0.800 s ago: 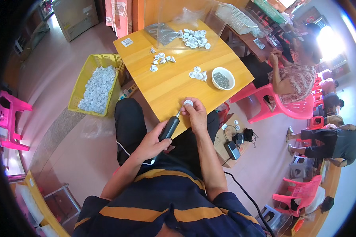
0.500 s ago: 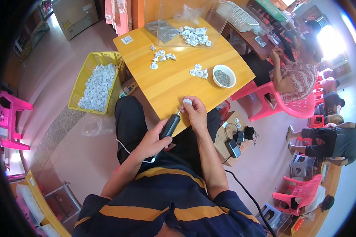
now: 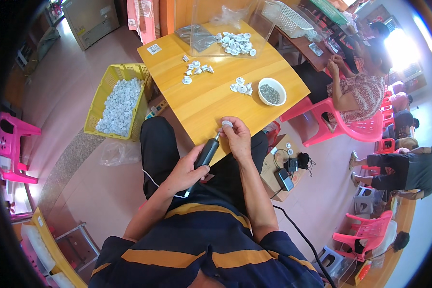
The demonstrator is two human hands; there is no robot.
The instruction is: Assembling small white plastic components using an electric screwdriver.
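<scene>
My left hand (image 3: 188, 172) is wrapped round a black cordless-style electric screwdriver (image 3: 207, 153) with a white cable at its lower end. Its thin bit points up and away from me, toward a small round white plastic part (image 3: 226, 124). That part is pinched between the thumb and fingers of my right hand (image 3: 237, 136), just over the table's near corner. The bit's tip meets or nearly meets the part; fingers hide the exact contact. On the yellow wooden table (image 3: 201, 110) lie a few similar white parts (image 3: 241, 87) and a white bowl (image 3: 284, 98) of small metal screws.
More white parts (image 3: 197, 68) lie farther left, and a heap (image 3: 236, 44) sits in a clear bin. A yellow crate (image 3: 95, 108) of white parts stands left on the floor. A cardboard box (image 3: 269, 178) with devices is at right. Another person sits on a pink chair (image 3: 341, 127).
Both hands stay almost in place. The white part in my right hand has tilted slightly, and the whole view has shifted a little.
</scene>
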